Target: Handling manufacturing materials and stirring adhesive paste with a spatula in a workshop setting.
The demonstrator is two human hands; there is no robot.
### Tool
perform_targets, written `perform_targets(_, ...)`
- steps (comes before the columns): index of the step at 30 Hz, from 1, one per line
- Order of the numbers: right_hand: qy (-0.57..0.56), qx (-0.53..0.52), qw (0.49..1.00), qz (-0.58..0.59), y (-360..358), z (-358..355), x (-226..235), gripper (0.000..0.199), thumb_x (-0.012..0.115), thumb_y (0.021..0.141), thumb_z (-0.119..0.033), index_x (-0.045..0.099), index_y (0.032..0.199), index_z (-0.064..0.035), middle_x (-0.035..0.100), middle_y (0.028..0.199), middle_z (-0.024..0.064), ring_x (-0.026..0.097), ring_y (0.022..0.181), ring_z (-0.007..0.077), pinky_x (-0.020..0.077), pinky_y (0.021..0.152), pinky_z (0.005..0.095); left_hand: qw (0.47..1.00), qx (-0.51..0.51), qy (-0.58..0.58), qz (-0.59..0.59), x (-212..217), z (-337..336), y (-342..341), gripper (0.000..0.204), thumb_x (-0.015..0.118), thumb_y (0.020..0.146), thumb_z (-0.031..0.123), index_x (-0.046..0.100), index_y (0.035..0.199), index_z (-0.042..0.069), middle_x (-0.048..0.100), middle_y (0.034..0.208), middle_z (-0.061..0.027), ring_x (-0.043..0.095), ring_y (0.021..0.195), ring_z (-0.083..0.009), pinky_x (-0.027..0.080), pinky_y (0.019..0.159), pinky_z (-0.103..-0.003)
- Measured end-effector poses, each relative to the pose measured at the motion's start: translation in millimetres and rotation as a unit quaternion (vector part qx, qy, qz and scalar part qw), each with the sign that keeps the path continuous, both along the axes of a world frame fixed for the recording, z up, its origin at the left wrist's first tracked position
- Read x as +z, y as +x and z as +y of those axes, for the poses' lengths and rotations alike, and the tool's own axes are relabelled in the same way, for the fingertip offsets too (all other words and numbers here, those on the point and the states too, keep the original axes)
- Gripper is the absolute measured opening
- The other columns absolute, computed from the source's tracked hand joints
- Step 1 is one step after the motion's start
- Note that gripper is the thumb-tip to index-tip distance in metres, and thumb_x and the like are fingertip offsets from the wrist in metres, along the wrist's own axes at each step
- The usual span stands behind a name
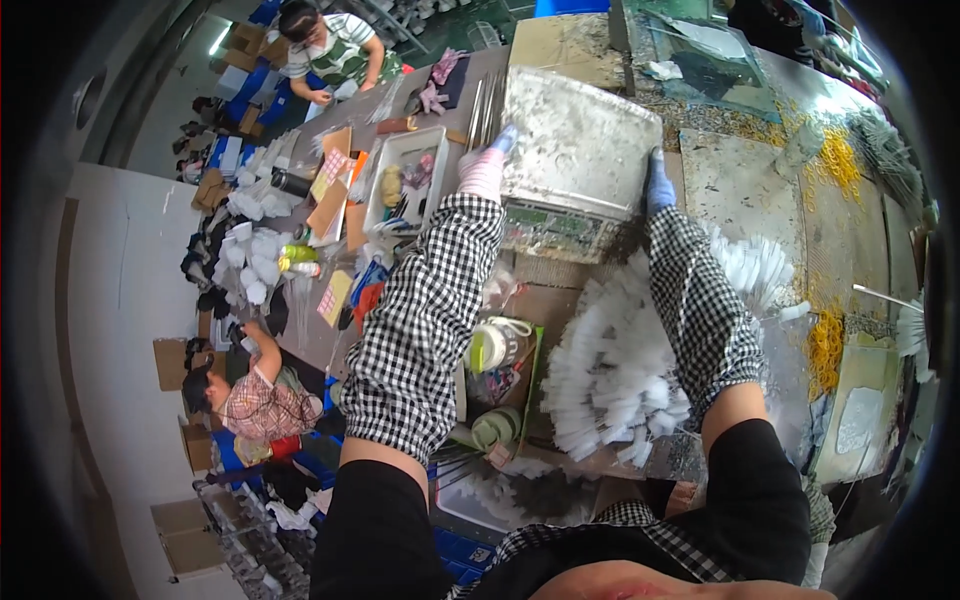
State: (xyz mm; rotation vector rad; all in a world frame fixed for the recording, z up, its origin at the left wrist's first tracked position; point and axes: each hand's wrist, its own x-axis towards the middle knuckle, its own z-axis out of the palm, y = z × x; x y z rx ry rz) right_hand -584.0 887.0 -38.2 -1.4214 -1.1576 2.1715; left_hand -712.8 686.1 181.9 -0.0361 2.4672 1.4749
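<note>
I have the gloved left hand (503, 143) and right hand (658, 182) against opposite sides of a stained white bin (580, 140); how far their fingers close, I cannot tell. On the cluttered bench (310, 352), white strips (610, 375) fan out at 4 o'clock. Co-workers (340, 50) are at 11 and 8. The bin lies at the left hand's 3 o'clock.

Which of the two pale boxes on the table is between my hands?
The larger, stained box, between your left hand and right hand. The smaller box, left of it, holds assorted small items.
</note>
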Motion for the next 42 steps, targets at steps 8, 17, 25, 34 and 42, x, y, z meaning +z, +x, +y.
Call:
perform_targets(8,-0.083,-0.035,0.948,0.306,27,-52,156,0.093,0.049,0.076,-0.074,0.044,0.13,0.0012,0.056,0.121,0.0175,0.057,0.105,0.0297,0.0452,0.092,0.0418,0.96,-0.124,0.103,0.228,149,-67,107,0.05,0.08,0.07,0.035,0.063,0.102,0.0,0.066,0.088,-0.0067,0.056,0.074,-0.013,0.045,0.07,-0.025)
perform_targets(17,-0.125,0.14,0.845,0.502,174,-242,294,0.075,0.035,0.09,-0.063,0.034,0.139,-0.007,0.044,0.135,0.0126,0.049,0.116,0.0264,0.041,0.098,0.0401,0.93,-0.141,0.17,0.294,257,-291,301,0.048,0.069,0.079,0.017,0.05,0.118,-0.003,0.061,0.098,-0.0045,0.056,0.082,-0.0082,0.046,0.073,-0.022)
perform_targets(25,-0.177,0.147,0.861,0.453,423,-488,254,0.066,0.037,0.094,-0.052,0.033,0.138,-0.0023,0.045,0.133,0.0115,0.047,0.116,0.0213,0.0392,0.1,0.0356,0.951,-0.073,0.14,0.267,205,-559,541,0.066,0.067,0.076,0.03,0.044,0.126,-0.006,0.054,0.115,-0.0122,0.05,0.103,-0.0189,0.041,0.09,-0.032)
perform_targets(34,0.009,0.131,0.959,0.252,634,-627,226,0.071,0.048,0.087,-0.059,0.052,0.123,0.0011,0.06,0.112,0.0078,0.055,0.1,0.0155,0.0418,0.09,0.0292,0.955,0.026,0.286,0.069,128,-708,759,0.065,0.06,0.083,0.037,0.039,0.132,0.0,0.05,0.123,-0.0122,0.05,0.109,-0.0229,0.042,0.09,-0.037)
perform_targets(42,0.072,0.085,0.989,0.097,765,-634,209,0.077,0.038,0.085,-0.068,0.066,0.099,0.0019,0.067,0.084,0.0115,0.062,0.078,0.0184,0.0478,0.073,0.0334,0.933,-0.097,0.346,0.025,109,-711,801,0.069,0.068,0.079,0.033,0.038,0.131,0.0,0.048,0.125,-0.0118,0.048,0.11,-0.0238,0.04,0.095,-0.04)
